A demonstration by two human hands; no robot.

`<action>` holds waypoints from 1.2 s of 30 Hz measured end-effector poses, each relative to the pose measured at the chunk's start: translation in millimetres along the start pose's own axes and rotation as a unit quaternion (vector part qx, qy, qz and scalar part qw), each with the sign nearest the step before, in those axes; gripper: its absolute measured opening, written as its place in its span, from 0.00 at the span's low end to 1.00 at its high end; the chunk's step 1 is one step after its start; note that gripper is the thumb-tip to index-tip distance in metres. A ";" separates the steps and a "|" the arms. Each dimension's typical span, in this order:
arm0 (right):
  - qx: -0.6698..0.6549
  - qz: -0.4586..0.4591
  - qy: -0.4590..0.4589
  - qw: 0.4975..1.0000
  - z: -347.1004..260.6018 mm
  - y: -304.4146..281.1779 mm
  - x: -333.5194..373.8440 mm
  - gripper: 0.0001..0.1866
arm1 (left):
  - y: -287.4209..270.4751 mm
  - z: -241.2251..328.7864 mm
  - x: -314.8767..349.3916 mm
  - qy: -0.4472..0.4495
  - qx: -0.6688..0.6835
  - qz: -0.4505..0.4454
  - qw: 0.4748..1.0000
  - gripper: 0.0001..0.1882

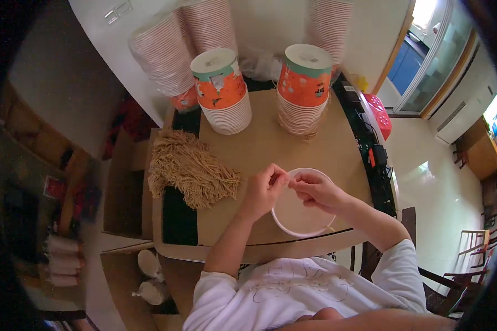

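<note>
My left hand (265, 191) and my right hand (318, 192) meet fingertip to fingertip above a white paper bucket (301, 234). Both are pinched closed; whatever lies between the fingers is too small to make out. The round bucket stands mouth up near the table's front edge, and a bit of tan string (330, 228) shows at its lower right rim. Left of my left hand lies a thick heap of tan string (190, 168) in loose strands.
Two stacks of upside-down orange and green paper buckets (220, 94) (305, 83) stand farther back on the cardboard sheet (265, 146). Tall plastic-wrapped bucket stacks (163, 52) line the wall. A red stool (377, 116) is beyond the right edge; open cardboard boxes (124, 193) sit at left.
</note>
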State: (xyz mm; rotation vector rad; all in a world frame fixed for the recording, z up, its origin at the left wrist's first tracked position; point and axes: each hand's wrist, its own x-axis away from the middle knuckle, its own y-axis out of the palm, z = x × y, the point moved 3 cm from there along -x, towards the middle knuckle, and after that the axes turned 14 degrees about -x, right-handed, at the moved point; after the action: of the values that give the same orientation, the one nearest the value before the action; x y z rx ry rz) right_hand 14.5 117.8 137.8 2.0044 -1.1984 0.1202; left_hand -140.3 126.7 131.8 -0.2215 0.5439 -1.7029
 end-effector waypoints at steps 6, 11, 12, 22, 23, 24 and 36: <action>0.036 0.030 -0.037 0.998 1.9 -10.7 -1.6 0.09 | 1.3 -2.9 -3.1 0.022 0.018 0.027 0.999 0.06; 0.078 -0.018 -0.095 0.992 0.7 -6.2 2.0 0.06 | 4.5 3.6 -3.7 0.043 0.117 -0.056 0.991 0.08; 0.077 -0.019 -0.096 0.992 0.1 -4.6 2.0 0.06 | 5.9 4.5 -2.9 0.060 0.137 -0.067 0.987 0.08; 0.104 0.033 -0.094 0.990 2.5 -8.0 -2.5 0.09 | 6.5 16.6 -1.5 0.108 -0.104 0.053 0.987 0.03; 0.099 0.041 -0.088 0.990 3.2 -8.6 -3.1 0.09 | 7.5 16.1 -2.3 0.126 -0.120 0.062 0.983 0.04; 0.099 0.041 -0.088 0.990 3.7 -9.5 -4.2 0.09 | 7.8 15.7 -2.6 0.144 -0.137 0.071 0.978 0.05; 0.094 0.026 -0.083 0.992 -1.7 -5.2 -2.5 0.08 | 7.7 6.4 -2.4 0.064 -0.027 -0.003 0.998 0.07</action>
State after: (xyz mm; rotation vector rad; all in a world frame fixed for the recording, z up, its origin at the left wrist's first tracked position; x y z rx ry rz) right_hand 17.7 121.9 135.0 2.1820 -1.3904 0.0970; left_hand -130.3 126.7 134.1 -0.1535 0.6859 -1.7184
